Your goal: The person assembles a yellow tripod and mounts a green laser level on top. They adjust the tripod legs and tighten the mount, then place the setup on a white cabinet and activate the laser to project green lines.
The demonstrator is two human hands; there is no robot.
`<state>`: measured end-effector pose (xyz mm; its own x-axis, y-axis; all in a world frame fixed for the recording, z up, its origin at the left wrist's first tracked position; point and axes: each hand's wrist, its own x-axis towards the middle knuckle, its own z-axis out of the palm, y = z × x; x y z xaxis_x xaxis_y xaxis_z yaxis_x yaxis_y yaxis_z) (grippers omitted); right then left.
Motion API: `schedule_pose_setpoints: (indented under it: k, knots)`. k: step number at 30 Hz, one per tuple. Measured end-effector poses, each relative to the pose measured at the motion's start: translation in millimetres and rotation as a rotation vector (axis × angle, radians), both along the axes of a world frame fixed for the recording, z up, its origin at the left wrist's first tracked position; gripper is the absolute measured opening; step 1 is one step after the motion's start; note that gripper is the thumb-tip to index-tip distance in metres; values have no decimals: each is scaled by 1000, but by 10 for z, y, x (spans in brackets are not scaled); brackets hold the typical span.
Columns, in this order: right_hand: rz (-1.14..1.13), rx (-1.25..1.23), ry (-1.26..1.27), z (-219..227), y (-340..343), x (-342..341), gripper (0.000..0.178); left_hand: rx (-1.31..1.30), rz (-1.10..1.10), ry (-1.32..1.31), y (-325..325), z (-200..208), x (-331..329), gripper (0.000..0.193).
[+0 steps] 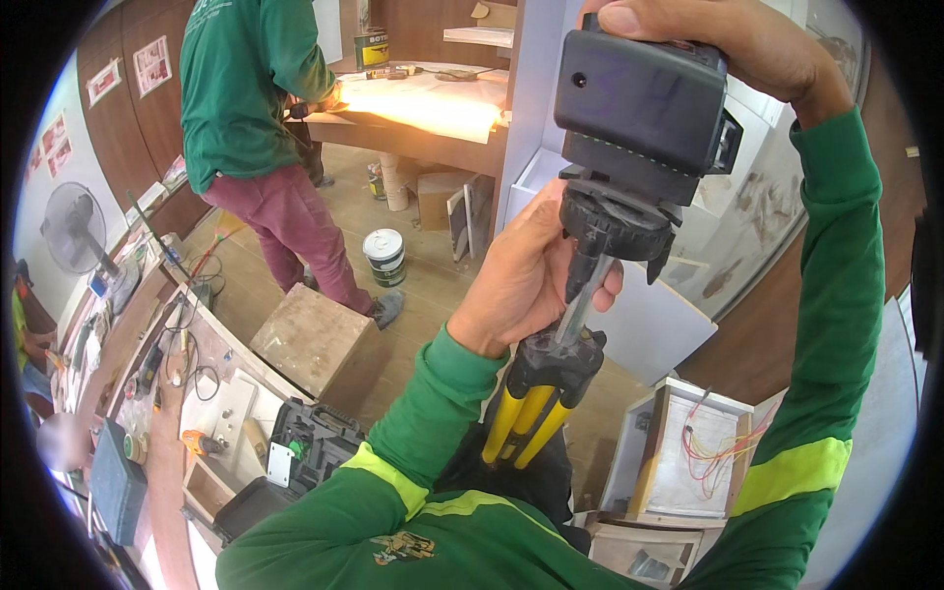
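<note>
A black boxy laser level (639, 108) sits on the round black mount of a tripod (536, 413) with yellow legs and a grey centre post. Over the top of the level, my right hand (728, 39) is closed, with the thumb at its upper edge. My left hand (536, 265) wraps around the tripod just below the mount, its fingertips showing past the post. Part of its grip is hidden behind the mount. Below, the tripod legs come down close to my body.
At left, an open black tool case (305, 442) and an orange drill (200, 442) lie on a cluttered bench. A wooden box (315, 339) and a paint bucket (384, 258) stand on the floor. A co-worker (256, 128) bends over a lit counter. Wires lie on a cabinet (678, 452) at right.
</note>
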<state>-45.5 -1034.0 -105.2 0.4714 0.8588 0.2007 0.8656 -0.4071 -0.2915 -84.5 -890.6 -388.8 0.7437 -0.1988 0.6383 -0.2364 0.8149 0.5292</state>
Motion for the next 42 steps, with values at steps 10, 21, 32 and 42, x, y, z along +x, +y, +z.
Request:
schedule_pose_setpoints:
  k: [10, 21, 32, 42]
  knots:
    - [-116, -172, -13, 287, -222, -54, 58, -32, 341, 52, -186, 193, -59, 68]
    - [-68, -91, -31, 166, -215, -226, 66, 125, 281, 141, -148, 156, 9, 41]
    - [77, -62, 9, 114, -205, 173, 62, -67, 444, 41, -137, 106, -88, 64]
    - [156, -2, 22, 43, -114, 301, 60, 136, 307, 131, -47, 102, -127, 53]
